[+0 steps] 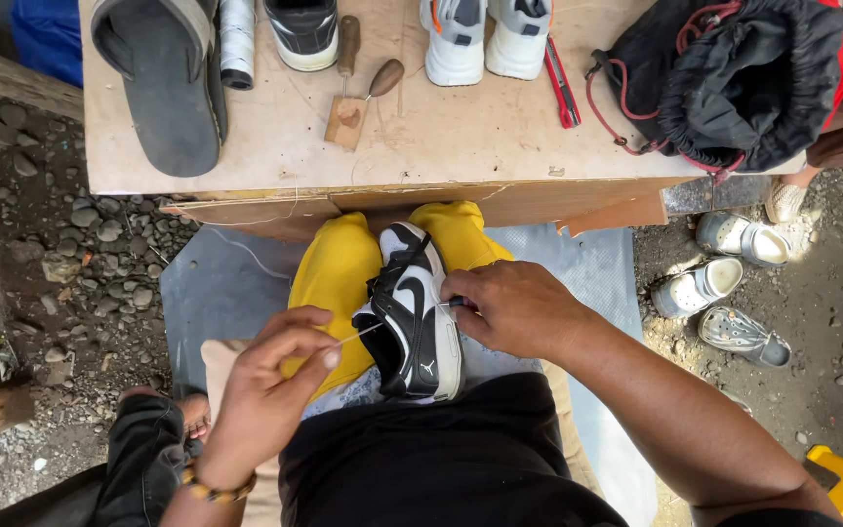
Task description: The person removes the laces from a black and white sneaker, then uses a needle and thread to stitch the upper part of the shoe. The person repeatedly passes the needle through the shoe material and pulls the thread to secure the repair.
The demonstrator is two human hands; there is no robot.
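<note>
We pinch a white thread (358, 333) in our left hand (270, 385), at eight o'clock from the black-and-white sneaker (414, 312). Our right hand (514, 307), at three o'clock, grips a small tool (457, 303) against its side.

Bright daylight fills the scene, strongest on the far wooden tabletop (461, 137) and the gravel at right, where small shoes (704, 285) catch hard sun. Near the bottom, dark clothing sits in soft shade. Shadows fall short and crisp under the table edge. Focus is sharp throughout, with mild wide-angle stretching at the edges
</note>
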